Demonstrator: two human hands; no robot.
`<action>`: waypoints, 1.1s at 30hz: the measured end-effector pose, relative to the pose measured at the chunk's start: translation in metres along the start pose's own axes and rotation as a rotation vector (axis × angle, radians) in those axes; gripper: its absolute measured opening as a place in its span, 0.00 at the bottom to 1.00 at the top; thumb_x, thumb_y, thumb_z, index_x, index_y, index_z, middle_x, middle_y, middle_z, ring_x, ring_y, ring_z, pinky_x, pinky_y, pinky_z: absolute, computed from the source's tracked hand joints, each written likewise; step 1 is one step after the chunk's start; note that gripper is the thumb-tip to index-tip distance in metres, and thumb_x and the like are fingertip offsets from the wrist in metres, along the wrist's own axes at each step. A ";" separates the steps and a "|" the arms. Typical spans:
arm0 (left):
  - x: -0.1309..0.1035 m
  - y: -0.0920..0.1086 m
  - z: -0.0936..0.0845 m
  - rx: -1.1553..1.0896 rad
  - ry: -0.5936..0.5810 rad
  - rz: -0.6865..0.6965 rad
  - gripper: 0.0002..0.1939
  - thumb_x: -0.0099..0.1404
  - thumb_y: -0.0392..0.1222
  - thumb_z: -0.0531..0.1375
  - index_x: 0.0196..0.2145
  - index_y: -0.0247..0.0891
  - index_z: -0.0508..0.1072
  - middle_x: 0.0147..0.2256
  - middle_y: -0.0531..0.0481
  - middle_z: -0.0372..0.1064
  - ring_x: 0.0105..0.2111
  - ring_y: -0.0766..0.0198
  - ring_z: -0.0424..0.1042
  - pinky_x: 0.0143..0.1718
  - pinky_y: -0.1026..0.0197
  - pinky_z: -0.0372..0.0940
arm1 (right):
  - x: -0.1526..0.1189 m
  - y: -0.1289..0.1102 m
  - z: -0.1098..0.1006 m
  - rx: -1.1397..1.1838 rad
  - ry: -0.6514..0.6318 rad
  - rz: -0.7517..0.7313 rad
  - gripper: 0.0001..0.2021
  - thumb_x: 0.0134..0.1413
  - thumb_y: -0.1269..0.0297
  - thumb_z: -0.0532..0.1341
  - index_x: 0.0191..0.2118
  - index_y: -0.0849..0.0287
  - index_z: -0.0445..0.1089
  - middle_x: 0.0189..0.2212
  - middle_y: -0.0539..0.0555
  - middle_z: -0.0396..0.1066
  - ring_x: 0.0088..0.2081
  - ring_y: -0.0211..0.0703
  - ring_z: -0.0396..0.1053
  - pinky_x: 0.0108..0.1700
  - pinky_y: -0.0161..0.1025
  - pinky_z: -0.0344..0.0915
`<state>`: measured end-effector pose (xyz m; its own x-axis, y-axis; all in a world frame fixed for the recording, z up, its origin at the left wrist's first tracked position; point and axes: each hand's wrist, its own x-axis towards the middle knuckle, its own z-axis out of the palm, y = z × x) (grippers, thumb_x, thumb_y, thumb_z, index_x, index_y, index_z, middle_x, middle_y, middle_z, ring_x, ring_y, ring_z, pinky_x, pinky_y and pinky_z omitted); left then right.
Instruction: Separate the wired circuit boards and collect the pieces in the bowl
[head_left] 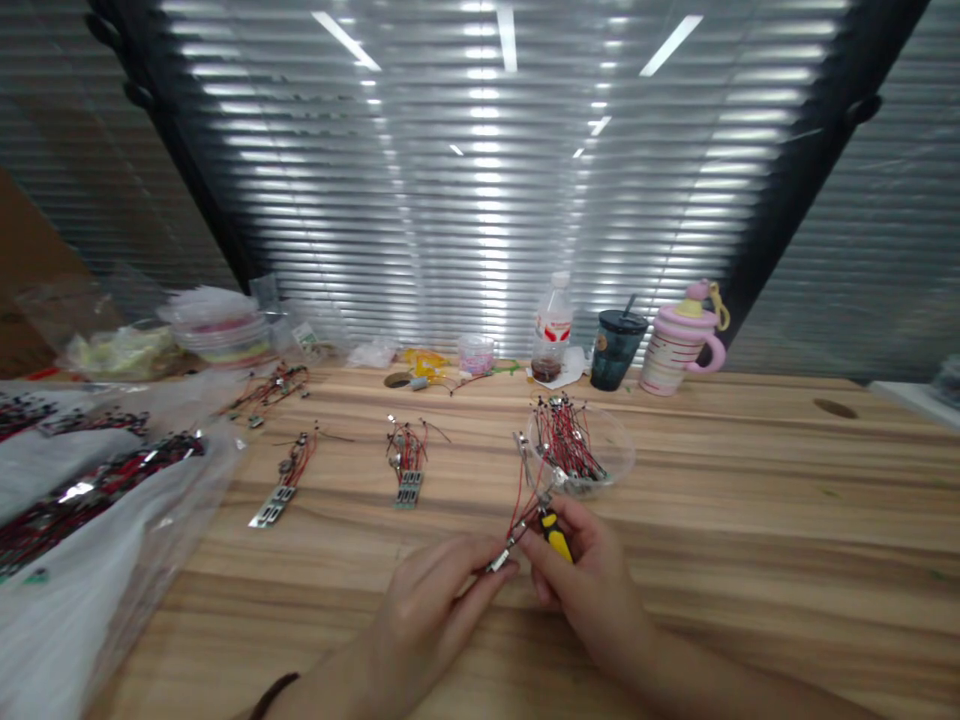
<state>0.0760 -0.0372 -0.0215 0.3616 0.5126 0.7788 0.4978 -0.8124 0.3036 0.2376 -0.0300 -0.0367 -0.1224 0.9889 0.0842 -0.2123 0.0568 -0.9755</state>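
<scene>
My left hand (442,595) pinches a small circuit board (500,558) between thumb and fingers. Thin red wires (517,500) rise from that board. My right hand (589,580) is wrapped round a small tool with yellow and black handles (556,538), its metal tip close to the wires. Just beyond the hands stands a clear round bowl (624,455), holding many boards with red and black wires (571,440). Two groups of wired boards lie on the table, one in the middle (409,488) and one farther left (274,506).
Plastic bags of wired parts (161,520) cover the left side of the wooden table (750,560). Along the back stand a bottle (553,335), a dark cup (616,350), a pink mug (671,350) and stacked plastic containers (223,335). Window blinds rise behind.
</scene>
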 end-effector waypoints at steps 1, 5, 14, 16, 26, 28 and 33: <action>-0.001 0.000 0.000 -0.009 -0.007 0.004 0.09 0.59 0.31 0.59 0.39 0.35 0.70 0.33 0.51 0.75 0.33 0.73 0.74 0.41 0.78 0.66 | 0.001 -0.001 -0.001 0.002 -0.022 0.000 0.11 0.49 0.59 0.64 0.33 0.62 0.65 0.22 0.45 0.62 0.16 0.25 0.57 0.16 0.23 0.55; -0.001 -0.001 -0.005 -0.066 -0.054 -0.032 0.09 0.58 0.31 0.60 0.38 0.36 0.71 0.33 0.50 0.76 0.34 0.72 0.75 0.39 0.76 0.67 | 0.005 -0.007 -0.007 0.024 -0.107 0.023 0.13 0.46 0.60 0.66 0.33 0.63 0.65 0.22 0.49 0.68 0.19 0.31 0.66 0.17 0.24 0.57; 0.002 0.005 -0.013 -0.183 -0.215 -0.154 0.11 0.57 0.32 0.61 0.39 0.40 0.72 0.35 0.50 0.77 0.34 0.67 0.76 0.37 0.71 0.70 | 0.008 -0.031 -0.012 0.078 -0.252 0.146 0.11 0.38 0.69 0.68 0.29 0.62 0.67 0.21 0.48 0.69 0.18 0.32 0.68 0.17 0.25 0.60; 0.000 0.006 -0.013 -0.230 -0.273 -0.173 0.12 0.58 0.31 0.60 0.40 0.40 0.72 0.36 0.50 0.76 0.36 0.67 0.75 0.38 0.70 0.70 | 0.009 -0.037 -0.013 0.049 -0.287 0.163 0.10 0.38 0.69 0.68 0.28 0.62 0.67 0.20 0.47 0.69 0.18 0.32 0.67 0.19 0.26 0.62; -0.003 0.005 0.006 -0.389 0.031 -0.675 0.07 0.54 0.37 0.64 0.34 0.41 0.74 0.30 0.52 0.76 0.27 0.68 0.75 0.31 0.71 0.70 | 0.022 -0.027 -0.025 -0.090 -0.166 0.037 0.15 0.40 0.60 0.67 0.35 0.63 0.68 0.25 0.50 0.69 0.16 0.31 0.63 0.15 0.28 0.60; 0.002 0.002 0.008 -0.557 0.072 -0.882 0.08 0.53 0.40 0.64 0.33 0.38 0.73 0.27 0.51 0.75 0.27 0.67 0.75 0.31 0.70 0.71 | 0.022 -0.030 -0.025 -0.206 -0.110 -0.057 0.13 0.43 0.60 0.65 0.34 0.63 0.69 0.26 0.51 0.69 0.19 0.32 0.63 0.19 0.30 0.62; 0.013 -0.005 0.009 -0.753 0.129 -1.154 0.14 0.50 0.43 0.66 0.33 0.34 0.69 0.24 0.51 0.74 0.27 0.68 0.73 0.32 0.69 0.69 | 0.025 -0.047 -0.033 -0.632 -0.062 -0.286 0.08 0.51 0.65 0.59 0.36 0.62 0.69 0.30 0.54 0.71 0.33 0.41 0.69 0.35 0.37 0.65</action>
<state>0.0851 -0.0238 -0.0181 -0.0549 0.9952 -0.0815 -0.0936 0.0762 0.9927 0.2768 -0.0033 0.0041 -0.2046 0.9147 0.3485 0.3587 0.4013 -0.8428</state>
